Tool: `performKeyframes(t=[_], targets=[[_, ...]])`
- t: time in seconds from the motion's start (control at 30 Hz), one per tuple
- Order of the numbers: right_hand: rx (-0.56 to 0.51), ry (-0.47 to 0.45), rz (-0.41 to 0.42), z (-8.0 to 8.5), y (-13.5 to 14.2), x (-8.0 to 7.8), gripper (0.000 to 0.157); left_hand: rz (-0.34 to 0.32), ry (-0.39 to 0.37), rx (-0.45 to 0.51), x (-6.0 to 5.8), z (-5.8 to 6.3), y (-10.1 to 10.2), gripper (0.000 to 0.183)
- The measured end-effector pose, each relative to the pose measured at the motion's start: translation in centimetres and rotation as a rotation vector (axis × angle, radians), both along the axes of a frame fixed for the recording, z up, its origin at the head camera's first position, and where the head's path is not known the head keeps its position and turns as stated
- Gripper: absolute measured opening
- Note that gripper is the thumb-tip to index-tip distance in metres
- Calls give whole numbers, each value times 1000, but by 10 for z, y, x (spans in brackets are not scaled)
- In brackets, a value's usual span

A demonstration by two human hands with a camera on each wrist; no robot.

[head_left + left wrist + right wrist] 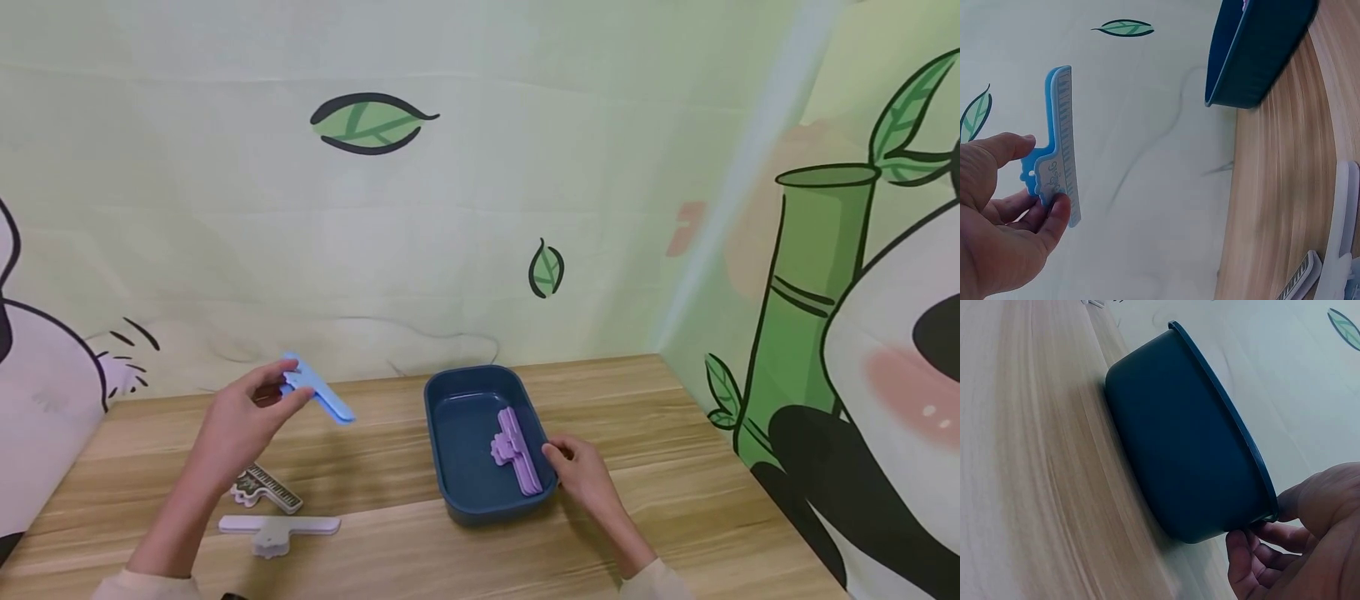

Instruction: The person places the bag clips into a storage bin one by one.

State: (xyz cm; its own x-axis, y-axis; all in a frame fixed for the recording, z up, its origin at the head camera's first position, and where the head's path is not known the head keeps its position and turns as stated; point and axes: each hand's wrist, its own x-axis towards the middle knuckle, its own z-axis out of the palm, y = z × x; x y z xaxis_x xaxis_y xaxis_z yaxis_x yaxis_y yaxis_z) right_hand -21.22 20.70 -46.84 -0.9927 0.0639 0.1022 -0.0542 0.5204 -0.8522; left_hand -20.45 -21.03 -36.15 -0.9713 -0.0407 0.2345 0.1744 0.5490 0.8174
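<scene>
My left hand [243, 417] pinches a blue bag clip [318, 389] by its grip tabs, raised above the left part of the table. The left wrist view shows the clip [1060, 150] with a pale, ruler-like printed face. At the right, my right hand [588, 479] grips the rim of a dark blue basin [457, 433] between thumb and fingers, near its front right corner. Inside the basin, against its right side, lies a purple bag clip [517, 454]. In the right wrist view the fingertips curl under the basin's rim [1235, 419].
Below my left hand, a black-and-white patterned clip [270, 490] lies on the wooden table [390, 550]. Nearer the front rests a white clip [281, 527] with a greyish grip. A printed cloth wall [465, 208] stands behind the table and continues along its right side.
</scene>
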Motion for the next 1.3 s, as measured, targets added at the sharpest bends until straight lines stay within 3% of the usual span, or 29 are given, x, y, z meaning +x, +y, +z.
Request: performKeyframes(t=[0.63,1.3], targets=[[-10,14,6,0,0,0,16,-99,7,11,-3,-1,19,59],[-17,18,14,-3,1,-1,14,-254,17,66,-15,-14,69,51]])
